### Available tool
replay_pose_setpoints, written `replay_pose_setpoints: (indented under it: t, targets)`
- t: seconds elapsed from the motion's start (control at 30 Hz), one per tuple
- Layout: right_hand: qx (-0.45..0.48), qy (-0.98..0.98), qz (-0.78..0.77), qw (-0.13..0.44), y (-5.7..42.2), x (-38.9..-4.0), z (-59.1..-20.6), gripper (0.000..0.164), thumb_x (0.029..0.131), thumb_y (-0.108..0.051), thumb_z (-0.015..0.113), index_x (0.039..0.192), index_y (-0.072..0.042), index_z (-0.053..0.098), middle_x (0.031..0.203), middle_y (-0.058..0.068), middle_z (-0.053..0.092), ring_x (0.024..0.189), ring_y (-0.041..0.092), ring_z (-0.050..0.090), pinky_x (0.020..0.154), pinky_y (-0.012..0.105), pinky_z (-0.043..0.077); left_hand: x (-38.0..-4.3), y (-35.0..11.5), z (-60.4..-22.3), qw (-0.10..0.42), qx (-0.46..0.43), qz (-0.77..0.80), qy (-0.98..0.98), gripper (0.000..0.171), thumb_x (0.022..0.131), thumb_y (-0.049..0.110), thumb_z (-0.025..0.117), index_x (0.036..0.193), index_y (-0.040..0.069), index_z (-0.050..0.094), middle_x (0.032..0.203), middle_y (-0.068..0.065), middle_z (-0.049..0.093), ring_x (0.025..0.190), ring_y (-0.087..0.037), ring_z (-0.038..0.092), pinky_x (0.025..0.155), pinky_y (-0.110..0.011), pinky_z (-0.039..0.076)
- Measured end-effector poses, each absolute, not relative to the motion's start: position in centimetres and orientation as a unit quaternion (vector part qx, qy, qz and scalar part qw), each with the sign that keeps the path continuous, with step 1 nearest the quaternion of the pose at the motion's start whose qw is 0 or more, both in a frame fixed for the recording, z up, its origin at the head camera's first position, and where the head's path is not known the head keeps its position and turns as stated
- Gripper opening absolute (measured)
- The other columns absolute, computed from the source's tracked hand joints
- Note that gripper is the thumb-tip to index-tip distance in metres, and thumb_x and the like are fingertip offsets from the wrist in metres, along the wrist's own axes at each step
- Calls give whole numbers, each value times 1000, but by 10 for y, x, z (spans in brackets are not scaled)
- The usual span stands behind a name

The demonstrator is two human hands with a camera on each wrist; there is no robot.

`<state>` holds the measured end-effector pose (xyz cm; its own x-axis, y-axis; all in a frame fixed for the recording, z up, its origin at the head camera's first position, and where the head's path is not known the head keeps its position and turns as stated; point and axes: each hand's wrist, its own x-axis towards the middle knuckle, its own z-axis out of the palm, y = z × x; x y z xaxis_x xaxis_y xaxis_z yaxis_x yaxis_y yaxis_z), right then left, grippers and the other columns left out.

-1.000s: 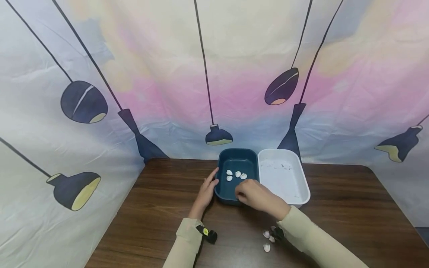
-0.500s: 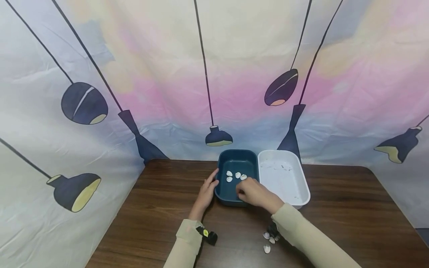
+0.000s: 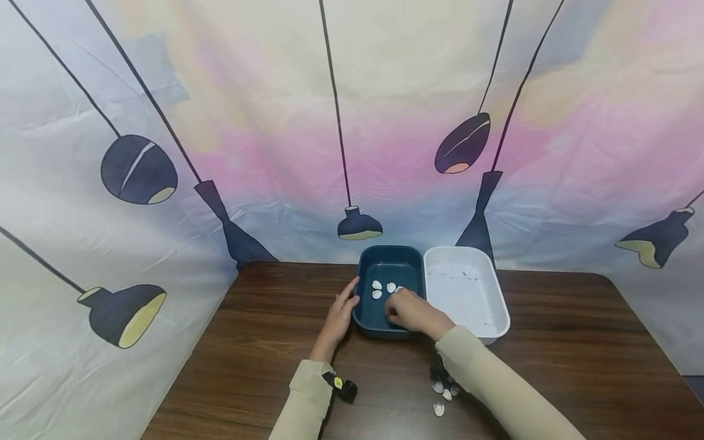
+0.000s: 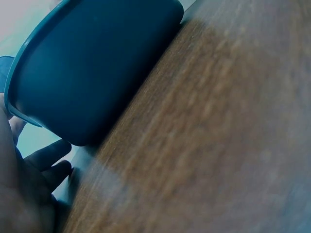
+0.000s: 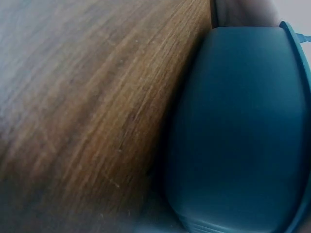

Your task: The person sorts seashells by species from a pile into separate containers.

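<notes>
A dark teal rectangular box (image 3: 385, 267) stands near the table's far edge, with several small white clove-shaped pieces (image 3: 376, 285) on its floor. My left hand (image 3: 337, 318) rests against the box's left wall, fingers extended; in the left wrist view this hand (image 4: 29, 189) is beside the box's outer side (image 4: 97, 68). My right hand (image 3: 411, 313) reaches over the near right rim into the box, its fingers bent downward. It partly covers one white piece; I cannot tell whether its hidden fingertips pinch anything. The right wrist view is mostly the box's outer wall (image 5: 238, 131).
A white rectangular tray (image 3: 464, 293) with small dark flecks sits against the box's right side. Several more white pieces (image 3: 438, 409) lie on the brown wooden table (image 3: 264, 342), by the right wrist camera. Behind hangs a cloth (image 3: 275, 122) printed with lamps.
My right hand has shifted slightly left, overlapping more of one white piece, and the right forearm has swung left. The left hand has stayed at the box.
</notes>
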<state>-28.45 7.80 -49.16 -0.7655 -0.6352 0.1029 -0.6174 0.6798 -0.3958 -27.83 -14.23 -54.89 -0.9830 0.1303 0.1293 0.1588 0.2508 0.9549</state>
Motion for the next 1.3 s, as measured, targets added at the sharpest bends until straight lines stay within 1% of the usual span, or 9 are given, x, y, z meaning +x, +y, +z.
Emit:
replay_pose_setpoints:
  t: [0.27, 0.43, 0.57, 0.77, 0.87, 0.97, 1.07, 1.17, 1.3]
  targets:
    - [-335, 918, -207, 34, 75, -290, -496, 11, 90, -4, 81, 83, -11, 77, 74, -6, 67, 68, 10, 57, 67, 31, 54, -264, -141, -519, -1, -103, -605, -790, 49, 111, 8, 44, 160, 1, 44, 163, -25, 41, 155, -44, 29, 128, -61, 0]
    - [-333, 921, -198, 30, 75, -290, -496, 13, 90, -5, 81, 82, -13, 76, 74, -7, 67, 68, 10, 56, 67, 32, 54, -270, -140, -534, 22, -104, -604, -790, 50, 112, 15, 44, 161, 7, 44, 164, -21, 41, 156, -41, 29, 129, -59, -2]
    - [-331, 923, -194, 29, 76, -289, -494, 8, 91, -2, 79, 89, -10, 80, 82, -1, 73, 74, 14, 64, 75, 37, 60, -278, -142, -549, 24, -101, -599, -794, 50, 112, 18, 44, 162, 11, 44, 165, -18, 42, 156, -39, 29, 129, -59, -2]
    - [-346, 922, -171, 25, 75, -290, -494, 9, 90, 0, 79, 98, -4, 80, 85, 4, 74, 75, 17, 63, 78, 40, 58, -267, -139, -528, 11, -96, -608, -788, 50, 112, 13, 45, 161, 7, 44, 164, -20, 42, 156, -41, 28, 129, -59, -2]
    - [-335, 930, -150, 34, 74, -290, -495, 19, 92, -5, 79, 110, -2, 79, 96, 9, 75, 86, 21, 67, 86, 42, 59, -265, -140, -521, 1, -98, -609, -787, 50, 111, 10, 44, 161, 3, 43, 164, -23, 41, 156, -43, 28, 128, -60, -2]
    - [-317, 937, -137, 46, 73, -290, -494, 31, 94, -10, 79, 123, 0, 76, 114, 16, 74, 105, 28, 70, 98, 47, 57, -270, -141, -531, 3, -97, -604, -791, 50, 112, 12, 43, 162, 5, 42, 165, -21, 40, 156, -42, 27, 129, -59, -3]
    - [-305, 941, -135, 53, 72, -289, -494, 37, 95, -13, 78, 129, 1, 73, 125, 20, 71, 117, 33, 68, 105, 49, 54, -277, -142, -544, 12, -93, -602, -793, 50, 113, 15, 43, 163, 9, 43, 165, -19, 40, 157, -39, 28, 129, -58, -3]
    - [-300, 941, -145, 53, 73, -287, -492, 38, 96, -12, 77, 132, 2, 71, 132, 22, 67, 123, 34, 66, 107, 50, 52, -279, -142, -548, 17, -93, -600, -794, 50, 113, 18, 45, 162, 13, 44, 165, -16, 42, 157, -37, 30, 129, -57, -2]
    - [-309, 934, -175, 42, 75, -286, -490, 36, 97, -6, 73, 131, 5, 70, 132, 23, 67, 121, 34, 67, 105, 50, 54, -280, -144, -550, 17, -98, -599, -794, 50, 112, 19, 46, 162, 15, 45, 165, -14, 42, 157, -35, 30, 129, -57, -2]
